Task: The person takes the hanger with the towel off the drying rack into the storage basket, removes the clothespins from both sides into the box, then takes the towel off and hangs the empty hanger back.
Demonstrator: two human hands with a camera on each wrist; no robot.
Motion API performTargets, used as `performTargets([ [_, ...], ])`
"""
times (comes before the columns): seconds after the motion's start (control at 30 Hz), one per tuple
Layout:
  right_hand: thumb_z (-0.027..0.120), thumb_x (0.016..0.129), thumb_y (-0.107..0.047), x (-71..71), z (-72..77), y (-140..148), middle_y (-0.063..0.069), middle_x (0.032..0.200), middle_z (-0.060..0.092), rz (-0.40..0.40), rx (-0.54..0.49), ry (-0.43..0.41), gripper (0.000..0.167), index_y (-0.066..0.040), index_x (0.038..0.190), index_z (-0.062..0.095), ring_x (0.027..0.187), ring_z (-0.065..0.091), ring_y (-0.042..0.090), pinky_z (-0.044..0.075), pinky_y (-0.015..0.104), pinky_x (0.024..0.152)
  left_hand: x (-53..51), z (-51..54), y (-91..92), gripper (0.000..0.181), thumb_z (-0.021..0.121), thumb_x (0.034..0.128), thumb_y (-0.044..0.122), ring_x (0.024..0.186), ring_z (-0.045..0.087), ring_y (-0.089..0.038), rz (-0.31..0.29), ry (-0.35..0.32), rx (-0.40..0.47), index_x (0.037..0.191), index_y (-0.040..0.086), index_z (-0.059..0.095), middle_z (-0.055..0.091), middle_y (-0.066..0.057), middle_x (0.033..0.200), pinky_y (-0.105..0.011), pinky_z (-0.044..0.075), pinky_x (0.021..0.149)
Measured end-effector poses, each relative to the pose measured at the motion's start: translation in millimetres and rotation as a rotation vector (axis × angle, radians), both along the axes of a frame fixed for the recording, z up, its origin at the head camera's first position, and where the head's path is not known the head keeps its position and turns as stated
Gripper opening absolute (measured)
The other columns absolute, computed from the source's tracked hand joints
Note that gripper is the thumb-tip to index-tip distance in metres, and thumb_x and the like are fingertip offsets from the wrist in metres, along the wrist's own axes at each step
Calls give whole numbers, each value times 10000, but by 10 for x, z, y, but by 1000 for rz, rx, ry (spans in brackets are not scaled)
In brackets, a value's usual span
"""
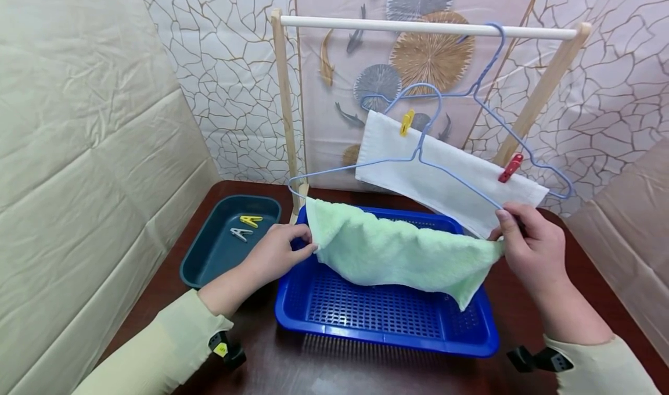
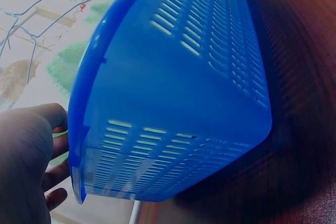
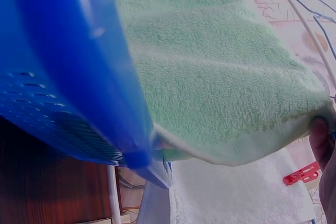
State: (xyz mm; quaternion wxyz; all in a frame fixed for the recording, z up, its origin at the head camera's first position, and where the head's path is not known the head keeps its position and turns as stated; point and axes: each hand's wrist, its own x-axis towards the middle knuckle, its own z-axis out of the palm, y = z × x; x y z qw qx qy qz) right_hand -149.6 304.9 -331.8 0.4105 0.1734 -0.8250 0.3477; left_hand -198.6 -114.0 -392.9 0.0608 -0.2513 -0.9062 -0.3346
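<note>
Pinching left end of pale green towel [image 1: 392, 247]: left hand [image 1: 277, 252]. Right hand [image 1: 538, 247] grips its right end plus blue wire hanger [image 1: 420, 153]. Towel sags between both grips, over blue perforated basket [image 1: 387, 338]. Behind right grip: white towel [image 1: 439, 189], red clothespin [image 1: 510, 168]. Left of left grip: teal tub [image 1: 214, 258].

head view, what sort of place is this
Probably a small laundry-drying setup on a table: a rack carries a hanger with a white cloth pegged on it, and a blue basket sits beneath a green cloth.
</note>
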Motion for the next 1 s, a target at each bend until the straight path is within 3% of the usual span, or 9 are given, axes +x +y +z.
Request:
performTargets([
  [0.17,635,912,74,-3,-12,6,-26,646,602,2,-10,-3,82,77,988,668,599,559,-85,417,63,556,13,-2,2,125,714,924,286,801,586,-194,-13,20,-21,845,261,621,619,135,788,-419,440,808],
  [0.33,639,897,97,-13,-26,14,-15,649,609,3,-10,-9,99,79,990,669,608,559,-96,416,60,559,30,-19,-5,126,718,918,279,795,556,-113,-9,21,-76,836,279,622,605,164,763,-431,415,921],
  [0.47,639,906,83,-10,-32,31,-20,668,602,-17,-1,-13,101,73,1002,668,618,553,-105,416,52,570,38,-21,6,115,714,917,264,810,572,-125,-33,47,-106,837,262,631,622,167,779,-446,386,971],
  [0.77,630,922,57,-1,-18,10,-66,678,598,-6,-20,-17,88,76,998,670,610,556,-97,424,56,570,47,-30,-2,118,724,910,265,829,595,-153,-59,60,-117,834,256,634,639,161,804,-466,372,988],
  [1.0,626,934,30,12,-8,6,-82,657,594,-10,-24,-13,79,76,985,666,598,559,-88,417,63,558,43,-48,4,137,732,903,270,806,569,-99,-65,80,-140,821,258,623,632,157,802,-459,370,998],
])
